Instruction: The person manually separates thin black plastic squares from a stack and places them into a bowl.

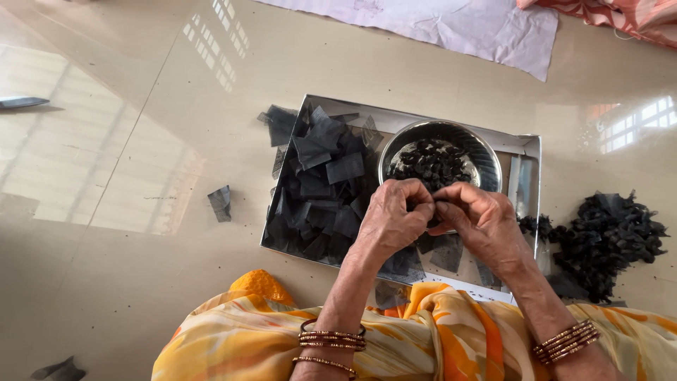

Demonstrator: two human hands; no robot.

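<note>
Barely visible: dark piece [431, 205] between both hands' fingertips [425, 209].

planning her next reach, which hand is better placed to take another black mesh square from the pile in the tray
Probably the left hand. It sits on the side of the pile of black mesh squares in the shallow white tray, while the right hand is nearer the round steel bowl.

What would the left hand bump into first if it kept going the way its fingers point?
The left hand points right, and its fingertips already meet the right hand, pinching something small and dark between them. So it would probably press into the right hand first, just in front of the metal bowl.
</note>
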